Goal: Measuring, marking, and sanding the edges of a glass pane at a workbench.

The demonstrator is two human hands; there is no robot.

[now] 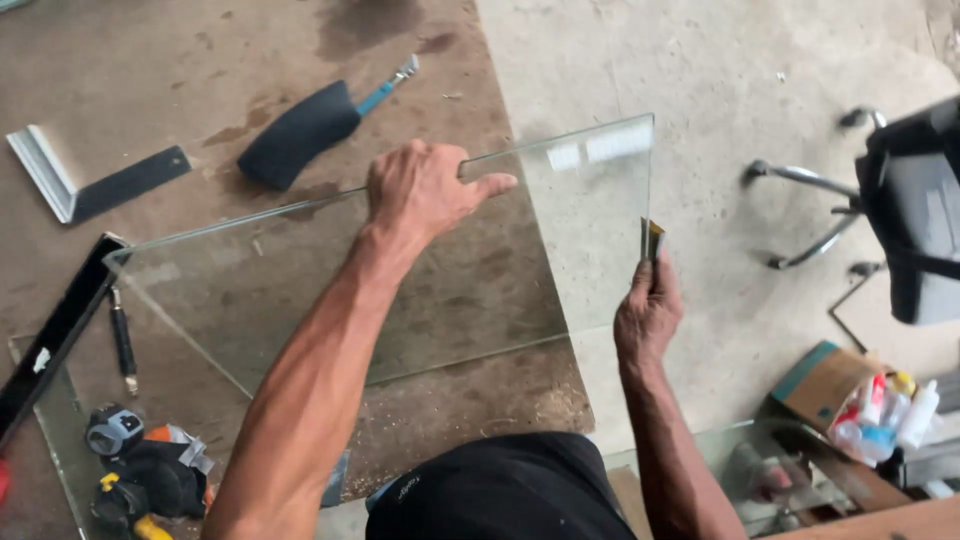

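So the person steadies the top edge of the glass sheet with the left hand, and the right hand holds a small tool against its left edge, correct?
Not quite. The head view shows the right hand holding the small tool against the right edge of the glass sheet, not the left. The left hand does grip the top edge.

Both arms are left bare right down to the wrists, no sleeves, gloves, watch or rings to be seen. Lean, sinewy forearms run back from the left hand and right hand. A black garment is worn lower down, well behind the fingers.
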